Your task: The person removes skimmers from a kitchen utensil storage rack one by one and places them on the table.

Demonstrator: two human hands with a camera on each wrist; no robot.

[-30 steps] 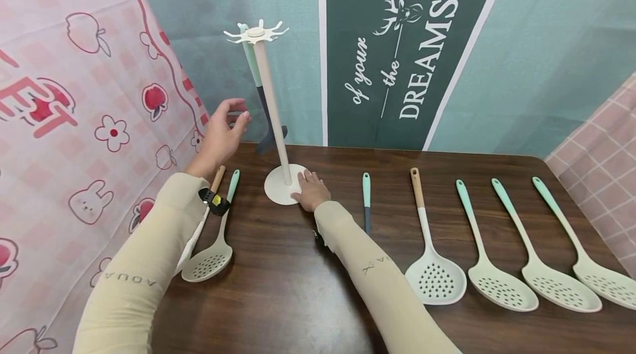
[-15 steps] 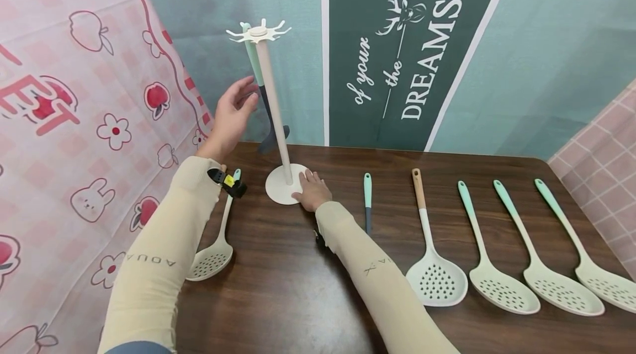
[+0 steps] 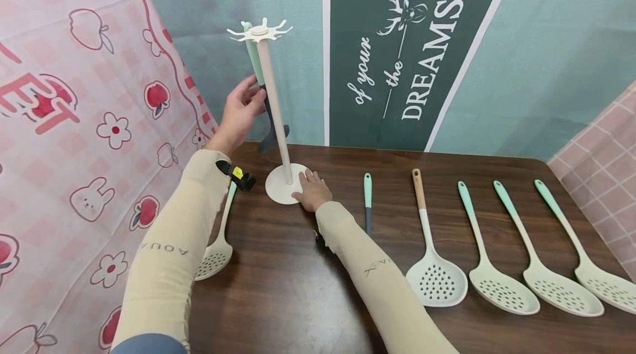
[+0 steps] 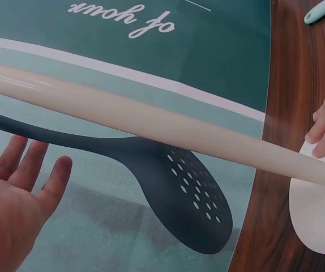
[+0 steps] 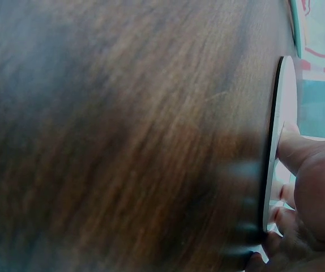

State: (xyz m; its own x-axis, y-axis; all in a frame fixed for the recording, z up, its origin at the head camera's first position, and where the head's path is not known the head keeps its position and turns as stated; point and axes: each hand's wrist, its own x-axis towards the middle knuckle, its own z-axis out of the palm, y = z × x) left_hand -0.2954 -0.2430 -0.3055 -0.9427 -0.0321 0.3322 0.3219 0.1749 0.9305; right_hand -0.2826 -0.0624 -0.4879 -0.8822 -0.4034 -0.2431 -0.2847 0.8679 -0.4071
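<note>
A dark slotted spoon (image 4: 188, 198) with a mint handle top hangs from the cream utensil stand (image 3: 274, 105). My left hand (image 3: 239, 114) is at the spoon's handle, thumb in front and index finger reaching behind, in a light pinch. In the left wrist view, the other fingers of that hand stay spread behind the handle, and the index finger is out of sight. On the stand's round white base (image 3: 278, 191) my right hand (image 3: 313, 191) rests with fingers extended. The right wrist view has its thumb and fingers lying over the base's edge.
A cream slotted ladle (image 3: 216, 254) lies left on the wooden table (image 3: 293, 293), partly under the left sleeve. To the right lie a mint-handled dark utensil (image 3: 367, 194), a wood-handled white skimmer (image 3: 437, 279) and more slotted ladles (image 3: 502, 288). A pink curtain (image 3: 114, 177) borders the left side.
My left hand has moved right and slightly up, from left of the stand to the hanging spoon's handle. The right hand stays on the base, and the stand has not moved.
</note>
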